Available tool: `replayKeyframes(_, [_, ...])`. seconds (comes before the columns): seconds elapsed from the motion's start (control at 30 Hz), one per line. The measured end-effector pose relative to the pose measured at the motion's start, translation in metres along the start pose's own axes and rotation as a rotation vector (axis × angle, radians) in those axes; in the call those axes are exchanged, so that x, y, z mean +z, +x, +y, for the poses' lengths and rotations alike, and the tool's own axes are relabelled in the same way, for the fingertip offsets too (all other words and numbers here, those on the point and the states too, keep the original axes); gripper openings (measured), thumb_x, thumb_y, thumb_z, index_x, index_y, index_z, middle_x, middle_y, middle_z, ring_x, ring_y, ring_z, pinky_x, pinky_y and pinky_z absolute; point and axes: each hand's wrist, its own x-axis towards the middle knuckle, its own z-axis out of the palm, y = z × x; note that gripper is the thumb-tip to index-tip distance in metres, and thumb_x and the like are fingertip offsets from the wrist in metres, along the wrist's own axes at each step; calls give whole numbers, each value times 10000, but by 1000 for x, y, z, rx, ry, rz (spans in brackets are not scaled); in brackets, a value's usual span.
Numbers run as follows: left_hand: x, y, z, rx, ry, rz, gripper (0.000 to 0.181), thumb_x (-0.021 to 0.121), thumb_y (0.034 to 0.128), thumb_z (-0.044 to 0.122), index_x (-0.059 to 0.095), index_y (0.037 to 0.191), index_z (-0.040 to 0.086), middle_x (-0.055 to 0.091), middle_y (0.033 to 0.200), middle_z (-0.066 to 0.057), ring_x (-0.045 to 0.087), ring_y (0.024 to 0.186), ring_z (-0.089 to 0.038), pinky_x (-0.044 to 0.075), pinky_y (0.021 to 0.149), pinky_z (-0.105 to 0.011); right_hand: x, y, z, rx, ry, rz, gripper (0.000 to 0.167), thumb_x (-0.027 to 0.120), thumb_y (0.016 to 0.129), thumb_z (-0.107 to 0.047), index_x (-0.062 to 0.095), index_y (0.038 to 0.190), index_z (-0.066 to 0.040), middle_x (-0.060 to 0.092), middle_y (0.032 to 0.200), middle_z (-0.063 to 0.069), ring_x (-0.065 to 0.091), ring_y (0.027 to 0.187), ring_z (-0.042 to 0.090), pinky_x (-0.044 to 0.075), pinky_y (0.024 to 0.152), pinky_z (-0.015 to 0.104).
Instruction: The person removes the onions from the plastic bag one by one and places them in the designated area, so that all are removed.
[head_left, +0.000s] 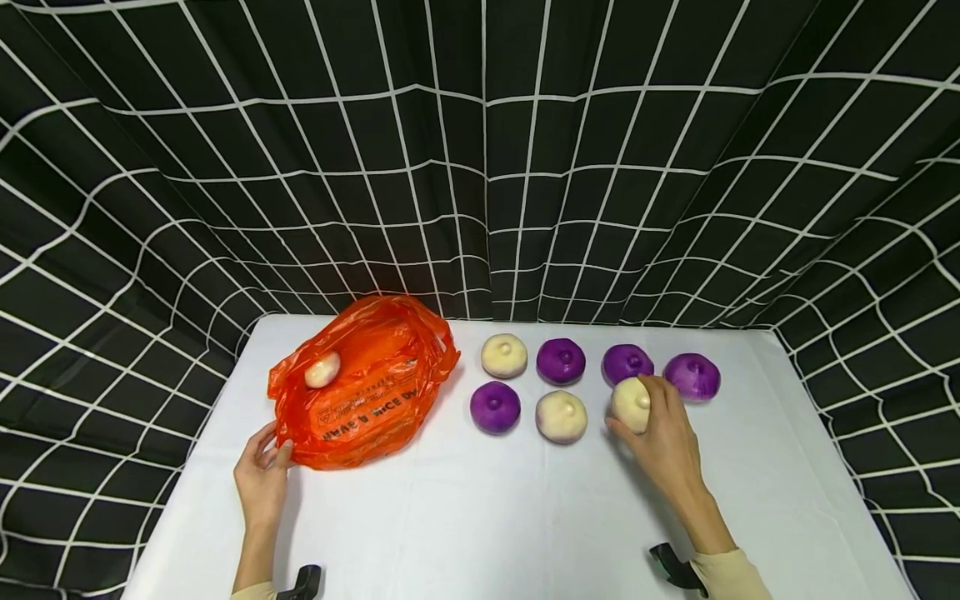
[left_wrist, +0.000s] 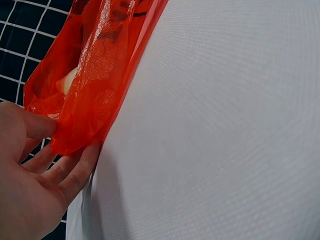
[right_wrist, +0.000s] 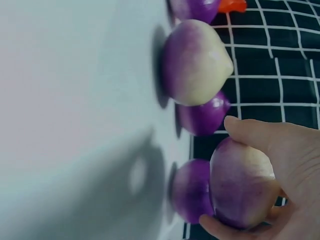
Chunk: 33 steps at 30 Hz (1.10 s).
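Observation:
My left hand (head_left: pixel 262 483) pinches the near left edge of a red-orange plastic bag (head_left: pixel 367 421) between thumb and fingers. The bag lies with its mouth spread, and one pale turnip (head_left: pixel 322 371) shows inside at the left. In the right wrist view, my right hand (right_wrist: pixel 295 170) grips a purple-and-white turnip (right_wrist: pixel 240 185) by its sides. It is held off the table, pale side up in the head view, in front of a purple turnip (head_left: pixel 627 363). The hand's shadow falls on the cloth. Another purple turnip (head_left: pixel 692 377) sits just beyond the right hand.
Left of the right hand, more turnips stand on the white table (head_left: pixel 465 517): a pale one (head_left: pixel 504 356) and a purple one (head_left: pixel 561 361) behind, a purple one (head_left: pixel 495 407) and a pale one (head_left: pixel 562 417) in front. A black gridded curtain (head_left: pixel 480 167) rises behind the table.

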Motion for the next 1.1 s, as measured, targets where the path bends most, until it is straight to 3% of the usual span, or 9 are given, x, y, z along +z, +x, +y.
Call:
replayKeyframes(0.43, [0,1,-2,-1,-6,8,398,590,919,-74,539,1314,-64,556,1055,187,610,710,83,505,567,-95,8,-29,10,78,-34,-64,792,861,734,-275,474,1354,28,478,1328,234,549,1105,468,498,710,653])
replayKeyframes(0.63, [0,0,-3,12,-77,13,399,580,901,-119,527,1297,-106,584,1044,173,622,714,64,517,568,-105,13,-31,15,89,-14,-64,800,863,731,-285,472,1356,27,474,1328,237,551,1099,466,492,738,651])
replayKeyframes(1.1, [2,-1,-3,5,-61,21,391,593,907,-99,534,1294,-99,581,1041,187,613,716,71,510,570,-95,21,-31,20,109,15,-79,890,865,732,-311,408,1417,29,441,1367,263,517,1150,483,469,788,659])
